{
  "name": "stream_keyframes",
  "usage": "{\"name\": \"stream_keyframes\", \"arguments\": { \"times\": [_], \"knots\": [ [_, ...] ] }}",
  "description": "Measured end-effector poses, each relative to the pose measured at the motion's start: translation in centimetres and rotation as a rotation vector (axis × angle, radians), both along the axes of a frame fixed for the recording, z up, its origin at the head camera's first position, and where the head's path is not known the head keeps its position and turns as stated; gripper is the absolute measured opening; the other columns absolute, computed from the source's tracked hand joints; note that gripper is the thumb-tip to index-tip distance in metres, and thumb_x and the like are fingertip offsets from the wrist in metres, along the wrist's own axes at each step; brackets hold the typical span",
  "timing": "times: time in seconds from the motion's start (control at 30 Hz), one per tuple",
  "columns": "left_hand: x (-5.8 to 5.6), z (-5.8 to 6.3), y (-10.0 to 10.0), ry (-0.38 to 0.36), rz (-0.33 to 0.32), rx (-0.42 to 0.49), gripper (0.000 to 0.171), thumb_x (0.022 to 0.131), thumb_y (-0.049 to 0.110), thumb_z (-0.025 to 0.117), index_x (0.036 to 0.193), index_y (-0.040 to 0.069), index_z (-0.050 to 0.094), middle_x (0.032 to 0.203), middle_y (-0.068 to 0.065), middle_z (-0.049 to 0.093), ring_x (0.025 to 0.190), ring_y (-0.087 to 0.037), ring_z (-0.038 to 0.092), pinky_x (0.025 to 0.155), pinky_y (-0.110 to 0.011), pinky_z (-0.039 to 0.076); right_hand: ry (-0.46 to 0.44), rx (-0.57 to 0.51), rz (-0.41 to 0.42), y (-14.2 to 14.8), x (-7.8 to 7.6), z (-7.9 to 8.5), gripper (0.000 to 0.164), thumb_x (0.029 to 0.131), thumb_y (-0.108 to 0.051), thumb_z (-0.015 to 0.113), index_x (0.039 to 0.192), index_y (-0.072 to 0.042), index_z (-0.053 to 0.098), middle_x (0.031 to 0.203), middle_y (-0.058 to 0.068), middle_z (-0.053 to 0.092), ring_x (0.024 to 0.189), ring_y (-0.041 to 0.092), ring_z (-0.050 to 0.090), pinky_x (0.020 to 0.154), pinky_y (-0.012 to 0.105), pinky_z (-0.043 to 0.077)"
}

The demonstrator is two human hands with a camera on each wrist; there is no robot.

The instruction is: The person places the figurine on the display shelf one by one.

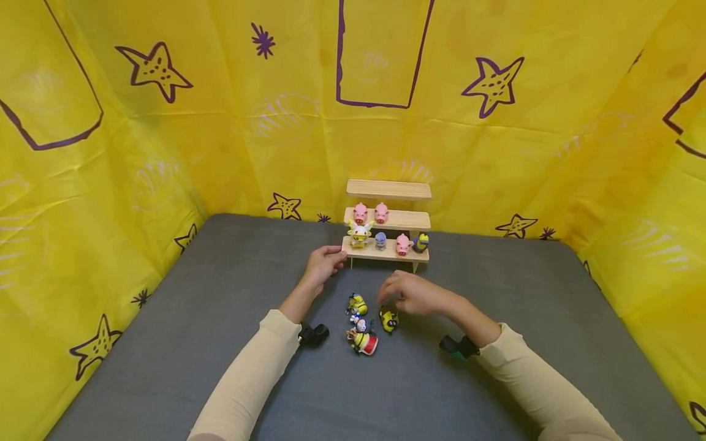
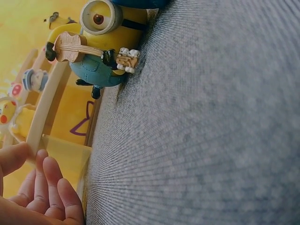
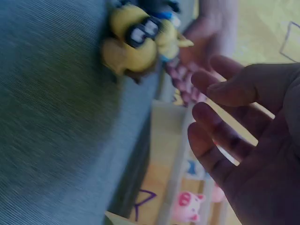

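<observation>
My left hand point(image 1: 322, 267) pinches the left end of the lowest step of a three-tier wooden display stand point(image 1: 388, 190), thumb on top and fingers beneath. Over the grey table my right hand point(image 1: 415, 295) hovers with loosely bent fingers and nothing in them. Just below it lies a yellow minion figurine with black goggles point(image 1: 389, 319), also in the right wrist view. Left of that is a group of figurines: a yellow one point(image 1: 357, 304), a small white-and-dark one point(image 1: 359, 323), and a minion in red and white point(image 1: 364, 342). The left wrist view shows a minion with a guitar point(image 2: 96, 70).
Two pink pigs point(image 1: 371, 213) sit on the middle step. The lowest step bears a white-and-yellow figure point(image 1: 360, 234), a small blue-grey figure point(image 1: 380, 241), a pink pig point(image 1: 403, 245) and a minion point(image 1: 421, 242). A yellow patterned cloth point(image 1: 309, 147) walls the table's back and sides.
</observation>
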State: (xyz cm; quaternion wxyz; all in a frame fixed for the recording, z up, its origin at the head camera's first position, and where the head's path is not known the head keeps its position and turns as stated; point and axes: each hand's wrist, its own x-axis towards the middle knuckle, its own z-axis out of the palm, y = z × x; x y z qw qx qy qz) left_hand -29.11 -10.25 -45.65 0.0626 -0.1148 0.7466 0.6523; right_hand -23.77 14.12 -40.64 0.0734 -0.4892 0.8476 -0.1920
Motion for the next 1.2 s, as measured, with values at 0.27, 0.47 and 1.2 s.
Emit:
{"name": "stream_keyframes", "arguments": {
  "times": [0.27,0.47,1.2],
  "knots": [
    [0.0,0.2,0.0,-0.004,-0.002,-0.004,0.034,0.094,0.023,0.064,0.124,0.006,0.062,0.113,-0.013,0.070,0.082,-0.012,0.062,0.072,-0.025,0.047,-0.073,0.138,0.069,-0.6,1.2,-1.1,0.043,0.076,0.010,0.055,0.108,-0.011,0.074,0.119,0.004,0.069,0.104,0.018,0.053,0.090,0.031,0.045],
    [0.1,0.2,0.0,-0.002,-0.002,0.001,0.035,0.094,0.023,0.065,0.125,0.006,0.061,0.113,-0.013,0.070,0.083,-0.013,0.062,0.073,-0.025,0.047,-0.001,0.160,0.024,-0.4,1.6,-1.5,0.038,0.077,0.005,0.062,0.105,-0.016,0.075,0.108,-0.001,0.067,0.097,0.014,0.050,0.084,0.029,0.043],
    [0.3,0.0,0.2,0.019,0.018,0.005,0.034,0.094,0.020,0.065,0.123,0.003,0.063,0.107,-0.014,0.072,0.080,-0.014,0.063,0.069,-0.024,0.049,-0.136,0.378,0.008,-0.3,1.8,-0.2,0.010,0.075,-0.012,0.078,0.080,-0.009,0.070,0.069,-0.008,0.058,0.064,0.003,0.045,0.063,0.021,0.041]
  ]
}}
